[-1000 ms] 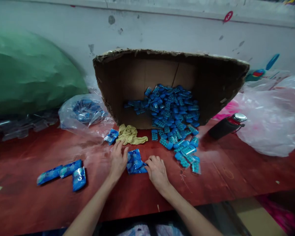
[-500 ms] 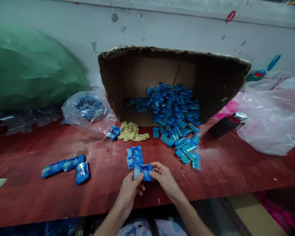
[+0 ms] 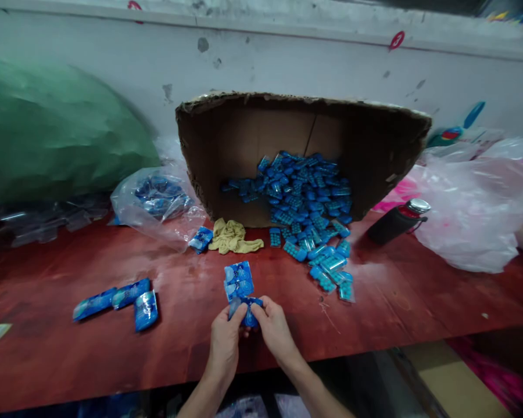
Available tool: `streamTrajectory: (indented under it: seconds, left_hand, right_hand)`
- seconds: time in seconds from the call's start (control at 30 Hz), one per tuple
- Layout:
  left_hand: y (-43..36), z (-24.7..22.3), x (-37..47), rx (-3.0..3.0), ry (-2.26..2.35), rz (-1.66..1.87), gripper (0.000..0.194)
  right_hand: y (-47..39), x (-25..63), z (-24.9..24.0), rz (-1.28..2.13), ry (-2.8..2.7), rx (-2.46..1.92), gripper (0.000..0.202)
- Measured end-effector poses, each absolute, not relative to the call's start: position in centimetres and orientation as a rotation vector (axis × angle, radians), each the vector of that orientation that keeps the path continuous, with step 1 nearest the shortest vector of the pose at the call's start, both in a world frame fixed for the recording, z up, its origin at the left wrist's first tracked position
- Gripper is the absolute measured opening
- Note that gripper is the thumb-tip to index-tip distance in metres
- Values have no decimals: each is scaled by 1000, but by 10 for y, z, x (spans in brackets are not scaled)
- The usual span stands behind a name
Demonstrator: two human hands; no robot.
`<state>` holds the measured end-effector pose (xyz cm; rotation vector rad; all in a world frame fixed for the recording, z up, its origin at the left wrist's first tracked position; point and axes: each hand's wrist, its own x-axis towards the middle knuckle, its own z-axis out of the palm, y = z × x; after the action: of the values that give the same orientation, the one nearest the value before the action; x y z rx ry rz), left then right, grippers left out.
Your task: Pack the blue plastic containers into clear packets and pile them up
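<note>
Between both hands is a small blue printed card point(image 3: 250, 318), held near the table's front edge. My left hand point(image 3: 225, 339) pinches its left part, thumb on top. My right hand point(image 3: 273, 330) grips the right side, its thumb close to the other one. The card looks bent, and the fingers beneath it are mostly hidden. Just beyond it lie more blue printed cards point(image 3: 239, 280), flat on the red table point(image 3: 192, 348). Several filled blue packets point(image 3: 131, 292) rest to the left. Small clear packs of teal pieces point(image 3: 331, 262) spill out on the right.
A cardboard box point(image 3: 375, 145) on its side holds a heap of the packs. In front sit a yellow-green cloth point(image 3: 230, 237) and a blue packet point(image 3: 200, 239). A clear bag point(image 3: 157, 203) stands left; a dark bottle point(image 3: 394, 222) and a white plastic bag point(image 3: 470, 215) stand right.
My hands have come closer together, and the card between them has gone from flat to bent. My right hand has shifted left along it. The view has moved slightly.
</note>
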<state>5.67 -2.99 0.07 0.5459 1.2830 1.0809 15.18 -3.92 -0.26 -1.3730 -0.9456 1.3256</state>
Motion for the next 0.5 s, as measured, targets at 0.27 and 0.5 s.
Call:
streamTrajectory:
  seconds: [0.27,0.5]
  left_hand:
    - [-26,9,57,427,1276,1049,32]
    - [-27,24,43,424,1203,774,37]
  right_hand:
    - [-43,142,-1,1150,-1028,-1449,26]
    - [-44,172,28,945,-1384,-1555,30]
